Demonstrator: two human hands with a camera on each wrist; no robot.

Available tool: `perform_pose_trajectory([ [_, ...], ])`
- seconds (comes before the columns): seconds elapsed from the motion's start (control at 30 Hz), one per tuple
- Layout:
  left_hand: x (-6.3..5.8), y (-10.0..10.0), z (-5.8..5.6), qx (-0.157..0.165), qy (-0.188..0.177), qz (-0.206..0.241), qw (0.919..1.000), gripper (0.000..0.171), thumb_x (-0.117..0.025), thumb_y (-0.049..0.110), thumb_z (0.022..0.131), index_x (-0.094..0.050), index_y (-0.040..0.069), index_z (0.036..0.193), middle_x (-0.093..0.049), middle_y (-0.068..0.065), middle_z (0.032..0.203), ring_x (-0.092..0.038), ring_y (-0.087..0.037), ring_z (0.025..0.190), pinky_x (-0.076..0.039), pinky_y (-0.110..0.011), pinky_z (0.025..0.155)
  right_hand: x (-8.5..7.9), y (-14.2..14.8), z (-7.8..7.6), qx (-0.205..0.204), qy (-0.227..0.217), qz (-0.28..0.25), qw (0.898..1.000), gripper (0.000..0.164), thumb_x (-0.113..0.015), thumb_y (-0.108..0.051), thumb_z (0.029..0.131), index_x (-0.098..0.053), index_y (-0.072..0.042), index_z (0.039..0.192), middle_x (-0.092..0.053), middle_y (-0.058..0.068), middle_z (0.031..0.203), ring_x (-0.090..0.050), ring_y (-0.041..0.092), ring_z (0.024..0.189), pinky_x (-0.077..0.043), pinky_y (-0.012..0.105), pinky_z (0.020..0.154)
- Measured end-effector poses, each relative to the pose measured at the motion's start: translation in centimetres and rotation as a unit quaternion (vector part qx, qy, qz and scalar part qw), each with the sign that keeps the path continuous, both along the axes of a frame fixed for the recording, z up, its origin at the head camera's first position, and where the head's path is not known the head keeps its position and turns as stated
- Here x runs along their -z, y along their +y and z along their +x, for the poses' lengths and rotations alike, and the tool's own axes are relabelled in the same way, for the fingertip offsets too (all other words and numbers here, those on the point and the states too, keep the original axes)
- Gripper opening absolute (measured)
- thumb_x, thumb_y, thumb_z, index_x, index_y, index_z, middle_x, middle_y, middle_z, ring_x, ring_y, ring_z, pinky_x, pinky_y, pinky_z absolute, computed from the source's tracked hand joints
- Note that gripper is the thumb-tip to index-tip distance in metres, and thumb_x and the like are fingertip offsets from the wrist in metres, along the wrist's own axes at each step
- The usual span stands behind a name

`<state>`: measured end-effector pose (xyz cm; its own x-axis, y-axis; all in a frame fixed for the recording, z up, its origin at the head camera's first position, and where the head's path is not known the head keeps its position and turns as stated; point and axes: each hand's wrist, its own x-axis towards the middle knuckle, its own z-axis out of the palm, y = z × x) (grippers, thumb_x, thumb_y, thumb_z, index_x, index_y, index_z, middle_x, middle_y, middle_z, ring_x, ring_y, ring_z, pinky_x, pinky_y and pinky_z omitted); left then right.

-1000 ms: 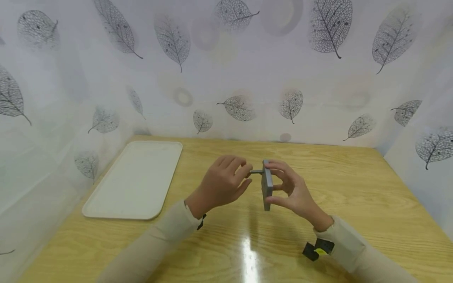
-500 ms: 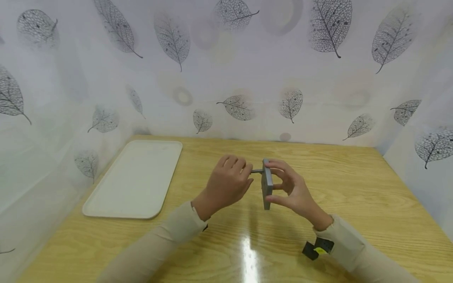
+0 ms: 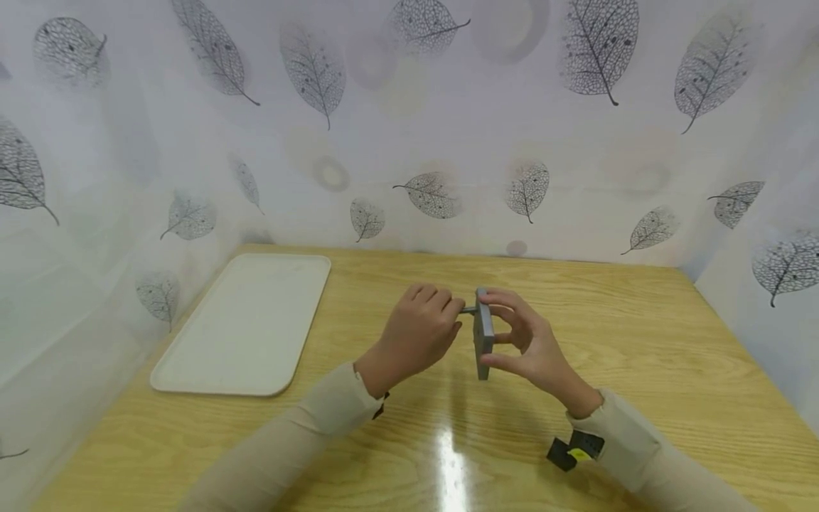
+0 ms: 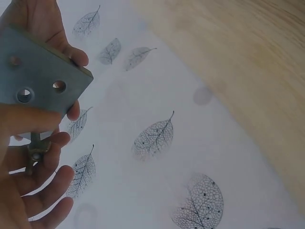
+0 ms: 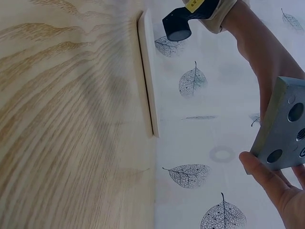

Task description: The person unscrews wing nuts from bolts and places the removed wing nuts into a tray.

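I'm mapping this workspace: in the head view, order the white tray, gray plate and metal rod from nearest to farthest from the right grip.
1. Gray plate: held in the right grip.
2. Metal rod: just left, in the left grip.
3. White tray: farthest left.

Grey plate (image 3: 484,338), cream tray (image 3: 246,323), yellowish wood-grained table (image 3: 640,334), pale backdrop (image 3: 473,114) with dark leaves (image 3: 434,196).

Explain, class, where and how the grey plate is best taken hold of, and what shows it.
Probably by two opposite narrow edges of the grey plate, coming from the person's right. It is flat and stands upright, so its thin edges suit a pinch. A slim metal rod runs to its left face, and the left grip takes up that side.
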<state>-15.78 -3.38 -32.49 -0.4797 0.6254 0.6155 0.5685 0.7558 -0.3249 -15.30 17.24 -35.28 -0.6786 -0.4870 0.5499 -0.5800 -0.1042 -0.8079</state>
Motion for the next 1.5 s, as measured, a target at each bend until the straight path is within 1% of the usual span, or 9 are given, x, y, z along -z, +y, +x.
perform_pose_trajectory([
  [0.13,0.16,0.14,-0.14,0.003,-0.016,0.006,0.9999,0.018,-0.074,0.026,0.079,-0.068,0.014,0.091,-0.067,0.001,0.084,-0.063,-0.014,0.078,-0.051,-0.027,0.075,0.10,0.01,0.00,-0.001,-0.001,0.000,1.000,0.067,-0.071,0.004,0.078,-0.038,0.003,0.136,-0.039,-0.004,0.143,-0.050,0.014,0.125,-0.057,0.034,0.078],
  [0.3,0.42,0.18,-0.42,0.004,-0.008,0.017,0.9998,0.006,-0.068,0.019,0.086,-0.068,0.014,0.090,-0.065,0.001,0.081,-0.063,-0.013,0.075,-0.052,-0.027,0.072,-0.02,-0.03,0.14,0.002,-0.011,0.002,1.000,0.067,-0.072,0.003,0.077,-0.036,0.007,0.135,-0.039,-0.006,0.142,-0.050,0.012,0.124,-0.057,0.036,0.077],
  [0.5,0.11,-0.19,-0.47,-0.002,-0.013,0.034,0.9993,0.013,-0.067,0.020,0.084,-0.069,0.013,0.094,-0.066,0.000,0.087,-0.064,-0.014,0.080,-0.053,-0.029,0.076,0.07,0.08,-0.05,-0.001,0.002,-0.004,1.000,0.068,-0.071,0.004,0.077,-0.038,0.004,0.136,-0.039,-0.003,0.143,-0.050,0.012,0.125,-0.057,0.034,0.077],
  [0.67,-0.01,-0.58,-0.46,-0.007,0.005,0.038,0.9992,0.014,-0.069,0.023,0.083,-0.071,0.014,0.093,-0.066,0.001,0.088,-0.064,-0.014,0.080,-0.053,-0.029,0.077,0.03,0.19,-0.13,0.003,0.005,-0.001,1.000,0.069,-0.072,0.004,0.076,-0.037,0.005,0.136,-0.039,-0.004,0.143,-0.049,0.012,0.126,-0.057,0.034,0.078],
  [0.93,-0.13,-0.72,-0.15,0.003,0.023,0.043,0.9988,0.015,-0.071,0.021,0.080,-0.072,0.013,0.092,-0.065,0.001,0.089,-0.062,-0.014,0.080,-0.051,-0.029,0.077,-0.13,0.01,-0.06,-0.005,0.005,-0.009,1.000,0.068,-0.071,0.003,0.078,-0.038,0.001,0.137,-0.038,-0.004,0.143,-0.050,0.011,0.124,-0.057,0.033,0.077],
  [1.07,0.00,-0.64,-0.16,0.010,0.029,0.046,0.9985,0.011,-0.071,0.020,0.081,-0.071,0.014,0.091,-0.068,0.002,0.085,-0.063,-0.014,0.078,-0.051,-0.029,0.078,-0.20,-0.12,-0.10,-0.014,0.022,-0.022,0.999,0.068,-0.070,0.008,0.077,-0.039,0.001,0.137,-0.038,0.002,0.143,-0.050,0.013,0.124,-0.057,0.032,0.077],
  [1.23,0.12,-0.41,-0.17,0.019,0.023,0.038,0.9988,0.015,-0.074,0.021,0.079,-0.070,0.014,0.092,-0.069,0.001,0.082,-0.063,-0.014,0.075,-0.051,-0.028,0.077,-0.26,-0.16,0.01,-0.012,0.019,-0.019,1.000,0.068,-0.070,0.006,0.077,-0.039,0.000,0.137,-0.038,0.002,0.144,-0.050,0.013,0.124,-0.057,0.032,0.077],
  [1.37,0.31,-0.21,-0.22,0.016,0.012,0.031,0.9993,0.021,-0.077,0.023,0.076,-0.069,0.014,0.093,-0.067,0.001,0.083,-0.063,-0.014,0.076,-0.051,-0.028,0.077,-0.20,-0.16,-0.01,-0.010,0.018,-0.016,1.000,0.067,-0.070,0.005,0.078,-0.039,0.000,0.137,-0.037,0.001,0.144,-0.050,0.012,0.124,-0.057,0.032,0.077],
  [1.5,0.50,-0.05,-0.36,0.010,0.005,0.033,0.9994,0.014,-0.073,0.021,0.081,-0.069,0.013,0.092,-0.065,0.000,0.082,-0.062,-0.014,0.075,-0.051,-0.028,0.075,-0.17,-0.17,-0.06,-0.010,0.019,-0.016,1.000,0.067,-0.070,0.006,0.077,-0.038,0.003,0.137,-0.038,0.002,0.143,-0.050,0.012,0.124,-0.057,0.032,0.077],
])
